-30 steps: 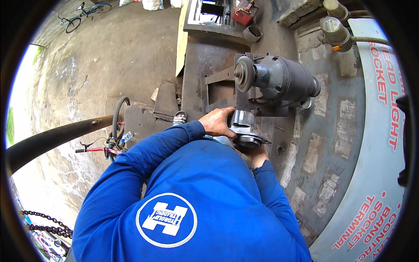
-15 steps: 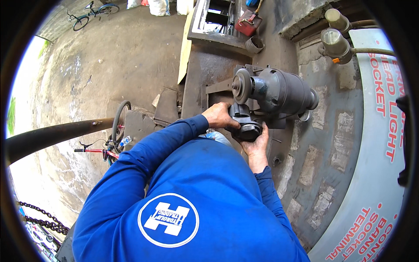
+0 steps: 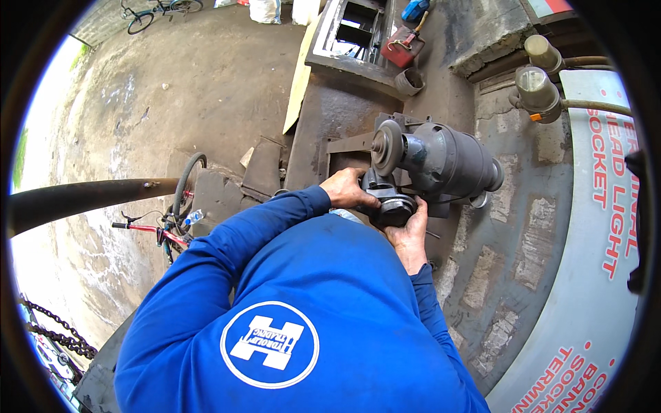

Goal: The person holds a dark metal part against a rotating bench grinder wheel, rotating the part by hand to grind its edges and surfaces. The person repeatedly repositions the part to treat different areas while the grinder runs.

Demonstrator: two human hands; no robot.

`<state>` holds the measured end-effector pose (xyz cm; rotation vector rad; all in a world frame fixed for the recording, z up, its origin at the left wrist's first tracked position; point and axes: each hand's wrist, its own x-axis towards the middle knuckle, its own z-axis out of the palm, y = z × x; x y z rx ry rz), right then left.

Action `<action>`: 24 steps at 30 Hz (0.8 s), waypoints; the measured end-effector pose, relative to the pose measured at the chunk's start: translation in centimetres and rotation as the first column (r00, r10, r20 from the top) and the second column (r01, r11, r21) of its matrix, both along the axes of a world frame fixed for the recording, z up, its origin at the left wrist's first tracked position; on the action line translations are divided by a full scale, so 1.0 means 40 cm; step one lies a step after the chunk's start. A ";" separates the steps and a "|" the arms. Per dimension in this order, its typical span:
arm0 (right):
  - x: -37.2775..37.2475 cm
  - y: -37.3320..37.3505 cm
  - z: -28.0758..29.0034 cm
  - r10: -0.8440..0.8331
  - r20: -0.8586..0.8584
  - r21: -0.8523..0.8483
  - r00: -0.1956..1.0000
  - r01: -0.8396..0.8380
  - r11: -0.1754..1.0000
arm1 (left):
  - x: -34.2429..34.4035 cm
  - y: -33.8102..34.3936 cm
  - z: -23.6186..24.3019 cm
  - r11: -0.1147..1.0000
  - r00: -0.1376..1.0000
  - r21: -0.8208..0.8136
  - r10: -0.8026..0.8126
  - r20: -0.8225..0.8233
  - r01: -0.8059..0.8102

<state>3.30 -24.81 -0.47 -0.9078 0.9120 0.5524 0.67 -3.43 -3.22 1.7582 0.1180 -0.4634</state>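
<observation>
- My left hand [image 3: 348, 189] has its fingers curled over the top of a dark round metal part [image 3: 394, 206], closed against its upper left side.
- My right hand [image 3: 410, 230] cups the same part from below and from the right, fingers wrapped up along its edge; both hands grip it together.
- The metal part sits just under the grey grinding wheel [image 3: 385, 146], close to it; I cannot tell whether the two touch.
- The wheel is mounted on the left end of a dark grey bench grinder [image 3: 451, 162], whose rounded motor body lies across the middle of a steel stand [image 3: 341, 148].
- A shiny small disc [image 3: 480, 200] shows at the lower right of the grinder body.
- My blue sleeves [image 3: 275, 220] run from the lower edge up to the hands; the shirt front carries a white round emblem [image 3: 270, 344].
- Left of the stand, a black hose [image 3: 184, 180] loops up from the concrete floor [image 3: 138, 103], beside a red bicycle frame [image 3: 148, 228] and a small plastic bottle [image 3: 193, 217].
- A dark pipe [image 3: 82, 199] crosses in from the left edge.
- Beyond the stand, near the top edge, lie a red canister [image 3: 399, 51], a blue object [image 3: 415, 9] and a grey cup-shaped piece [image 3: 409, 81].
- Two pale cylindrical fittings [image 3: 537, 86] stand at the upper right, beside a curved white panel with red lettering [image 3: 599, 241].
- A chain [image 3: 55, 330] hangs at the lower left.
</observation>
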 end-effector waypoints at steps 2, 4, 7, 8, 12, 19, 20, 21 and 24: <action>0.004 0.003 0.000 -0.005 0.018 -0.013 1.000 0.005 1.000 | -0.002 -0.002 -0.003 0.999 1.000 -0.026 0.020 0.005 -0.020; 0.007 0.004 -0.006 -0.010 0.030 -0.018 1.000 0.011 1.000 | -0.006 -0.001 -0.006 0.999 0.999 -0.045 0.029 -0.028 -0.031; 0.011 0.009 -0.024 -0.003 0.058 -0.010 0.998 0.003 1.000 | -0.017 0.009 -0.010 0.995 0.995 -0.090 0.041 -0.093 -0.050; 0.010 0.013 -0.031 0.002 0.067 -0.008 0.998 -0.002 1.000 | -0.019 0.016 -0.012 0.990 0.989 -0.133 0.028 -0.143 -0.047; 0.005 0.046 -0.042 0.024 0.119 -0.038 0.993 -0.020 0.999 | -0.048 0.044 -0.016 0.996 0.993 -0.037 0.081 -0.090 -0.084; 0.006 0.096 -0.004 0.065 -0.012 0.098 0.998 -0.063 0.993 | -0.024 0.092 -0.008 0.998 0.994 -0.020 0.063 -0.088 -0.065; 0.005 0.098 0.000 0.063 -0.028 0.105 0.998 -0.060 0.993 | -0.013 0.095 -0.006 0.999 0.996 -0.006 0.041 -0.082 -0.041; 0.002 0.099 0.003 0.057 -0.056 0.111 0.997 -0.051 0.993 | -0.005 0.096 -0.004 1.000 0.996 0.014 0.013 -0.083 -0.012; -0.003 0.096 0.005 0.044 -0.093 0.149 0.995 -0.030 0.988 | 0.024 0.096 0.004 0.998 0.993 0.048 -0.041 -0.108 0.046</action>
